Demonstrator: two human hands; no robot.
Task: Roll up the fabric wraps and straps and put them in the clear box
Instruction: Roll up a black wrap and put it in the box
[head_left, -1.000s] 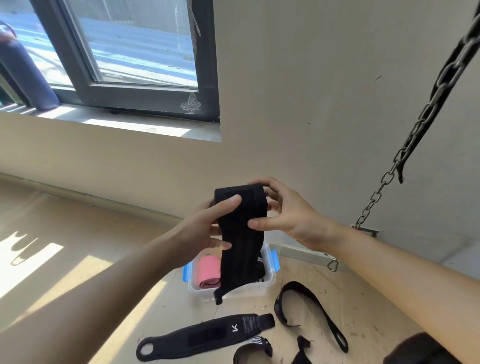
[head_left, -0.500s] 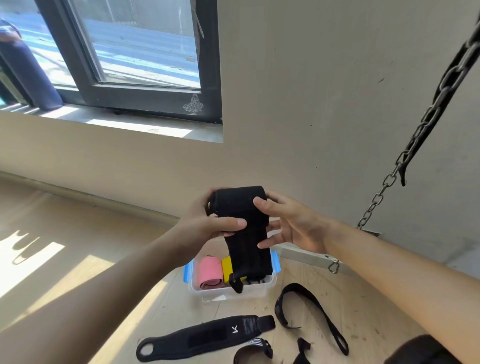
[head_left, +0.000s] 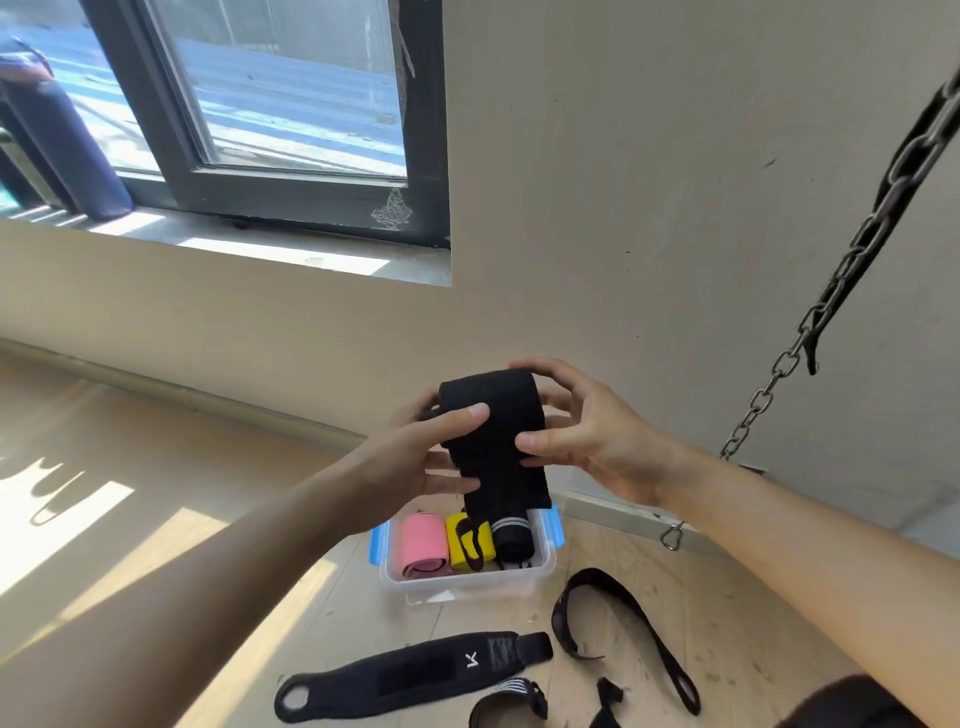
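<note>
Currently I see a black ribbed fabric wrap, partly rolled, held above the clear box. My left hand pinches its side and my right hand curls round the roll. The box holds a pink roll, a yellow roll and a striped black roll. A flat strap marked "K" lies on the wooden floor.

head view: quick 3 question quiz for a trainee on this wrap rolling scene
1. True or false: the clear box already holds a pink roll.
2. How many hands grip the black wrap? A) none B) one C) two
3. Fill in: in the box, the yellow roll lies between the pink roll and a ___ roll.

Key
1. True
2. C: left hand and right hand
3. black: the black roll with white stripes
</note>
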